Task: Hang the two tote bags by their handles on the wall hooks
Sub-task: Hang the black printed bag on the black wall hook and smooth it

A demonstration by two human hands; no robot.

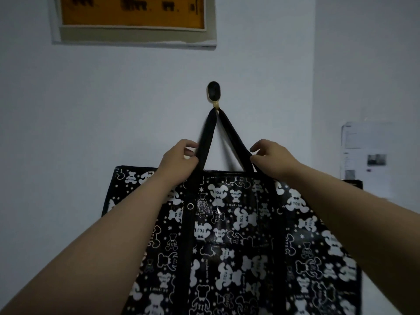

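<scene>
A black tote bag (pixel 238 235) printed with white bears hangs in front of me against the white wall. Its black handle (pixel 208 133) runs up in a narrow peak over a small oval black wall hook (pixel 213 92) with a gold prong. My left hand (pixel 179 158) pinches the left strand of the handle just above the bag's top edge. My right hand (pixel 270 155) pinches the right strand at the same height. A second bag panel with the same print (pixel 127 178) shows behind on the left; I cannot tell if it is another bag.
A framed orange picture (pixel 134 17) hangs high on the wall above the hook. Papers and a small photo (pixel 363 151) are stuck on the wall at the right, past a corner. A dark edge (pixel 354 183) shows below them.
</scene>
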